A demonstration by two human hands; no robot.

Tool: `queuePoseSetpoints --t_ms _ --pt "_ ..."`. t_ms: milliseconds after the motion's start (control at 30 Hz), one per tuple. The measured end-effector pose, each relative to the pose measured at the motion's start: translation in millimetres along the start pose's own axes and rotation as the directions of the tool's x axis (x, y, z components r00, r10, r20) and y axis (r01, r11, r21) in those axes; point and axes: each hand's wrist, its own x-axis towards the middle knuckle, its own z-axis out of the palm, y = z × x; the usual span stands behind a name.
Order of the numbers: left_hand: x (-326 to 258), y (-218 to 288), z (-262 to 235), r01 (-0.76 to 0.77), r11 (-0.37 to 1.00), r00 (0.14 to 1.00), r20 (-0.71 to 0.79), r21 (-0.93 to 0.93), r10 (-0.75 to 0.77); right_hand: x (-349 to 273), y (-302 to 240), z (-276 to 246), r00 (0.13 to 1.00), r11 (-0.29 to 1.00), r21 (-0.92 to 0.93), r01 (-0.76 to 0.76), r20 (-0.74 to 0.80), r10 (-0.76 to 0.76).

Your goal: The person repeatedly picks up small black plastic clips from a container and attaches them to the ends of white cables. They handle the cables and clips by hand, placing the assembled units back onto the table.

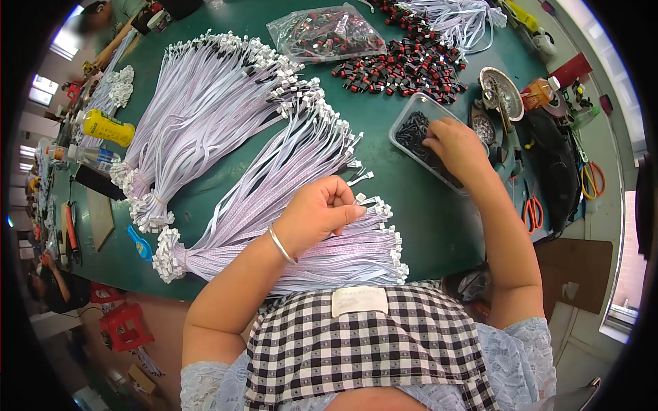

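Note:
My left hand [319, 214], with a bangle at the wrist, is closed in a pinch over a fanned bundle of flat white ribbon cables [295, 250]. Its thumb tip lies beside a white plug [360, 198] at a cable's end; what the fingers hold is hidden. To the right, my right hand [458, 147] reaches into a clear plastic tub [404, 109] of small black tubular pieces [413, 131]. The fingers there are drawn together among the pieces, and anything between them is too small to make out.
More tied white cable bundles [199, 116] cover the green table's left. Behind the tub lie a heap of small black-and-red parts [404, 68] and a clear bag [325, 34] of similar ones. A metal dish [500, 92] and orange-handled scissors [532, 212] lie at right.

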Motion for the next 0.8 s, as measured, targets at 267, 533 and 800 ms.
queuePoseSetpoints --t_ms 267,533,800 --pt "-2.2 -4.2 -5.6 0.017 0.998 1.000 -0.003 -0.068 -0.017 -3.4 -7.4 -13.8 0.991 0.994 0.041 -0.103 -0.079 0.106" --pt "-2.2 -5.8 -7.4 0.037 0.986 0.999 0.012 -0.165 -0.035 -43.8 -67.5 -41.3 0.987 0.803 0.577 0.150 -0.035 -0.159" --pt "-3.2 -6.2 -8.1 0.038 0.989 0.999 0.041 -0.144 -0.033 -56.9 -81.3 -17.0 0.991 0.720 0.692 0.056 0.047 -0.122"
